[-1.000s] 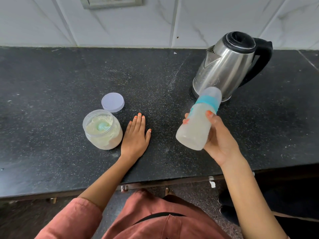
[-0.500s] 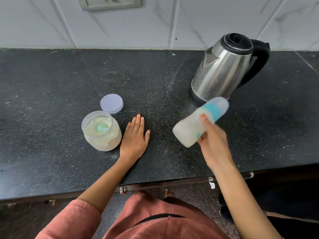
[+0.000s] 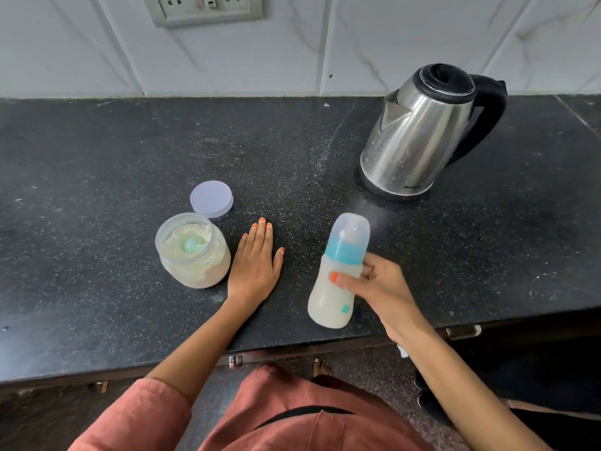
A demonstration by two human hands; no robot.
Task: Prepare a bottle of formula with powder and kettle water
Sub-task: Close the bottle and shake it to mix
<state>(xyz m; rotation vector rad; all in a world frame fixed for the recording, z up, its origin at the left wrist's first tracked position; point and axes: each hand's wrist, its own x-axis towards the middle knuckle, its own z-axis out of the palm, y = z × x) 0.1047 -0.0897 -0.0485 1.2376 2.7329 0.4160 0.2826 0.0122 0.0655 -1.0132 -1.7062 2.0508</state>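
R hand (image 3: 374, 288) grips capped bottle (image 3: 338, 281)

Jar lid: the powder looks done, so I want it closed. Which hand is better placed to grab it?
Left, probably. The left hand lies flat and empty beside the powder jar, close to the lid; the right hand grips the baby bottle.

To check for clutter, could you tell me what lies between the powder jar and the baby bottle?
In the head view, the left hand rests flat on the counter between the powder jar and the baby bottle; nothing else lies there.
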